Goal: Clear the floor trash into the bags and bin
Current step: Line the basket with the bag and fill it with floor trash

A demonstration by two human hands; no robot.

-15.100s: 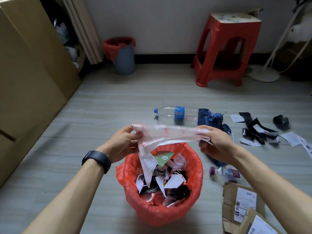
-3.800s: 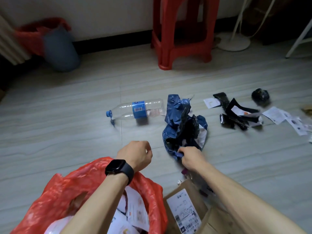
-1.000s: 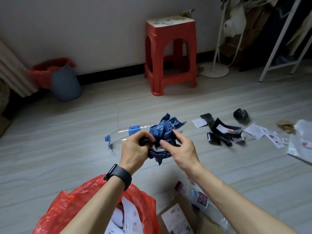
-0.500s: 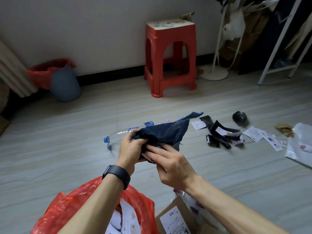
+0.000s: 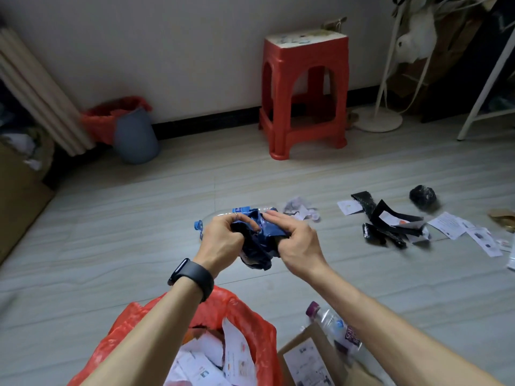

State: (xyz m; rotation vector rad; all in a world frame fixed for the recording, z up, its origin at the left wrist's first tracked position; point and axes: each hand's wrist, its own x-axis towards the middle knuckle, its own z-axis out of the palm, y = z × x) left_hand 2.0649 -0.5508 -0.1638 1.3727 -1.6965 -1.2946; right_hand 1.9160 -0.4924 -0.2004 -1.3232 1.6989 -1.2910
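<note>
Both hands grip a crumpled dark blue plastic bag (image 5: 260, 238) in mid-air above the floor. My left hand (image 5: 223, 242), with a black wristband, clutches its left side; my right hand (image 5: 295, 240) presses on its right side. Below them stands a red trash bag (image 5: 250, 316) holding paper scraps. A clear bottle with a blue cap (image 5: 198, 225) lies on the floor behind my hands, mostly hidden. Black plastic scraps (image 5: 387, 224), a black wad (image 5: 422, 195) and paper slips (image 5: 448, 224) lie to the right.
A red stool (image 5: 303, 87) stands by the far wall. A grey bin with a red liner (image 5: 133, 135) sits at the back left. Cardboard boxes (image 5: 309, 355) and a small bottle (image 5: 334, 327) lie at the bottom right. A white stand base (image 5: 379, 122) is at the back right.
The blue bag was stretched out flat between my hands half a second ago; now it is scrunched into a tight wad. A crumpled paper shows on the floor behind it.
</note>
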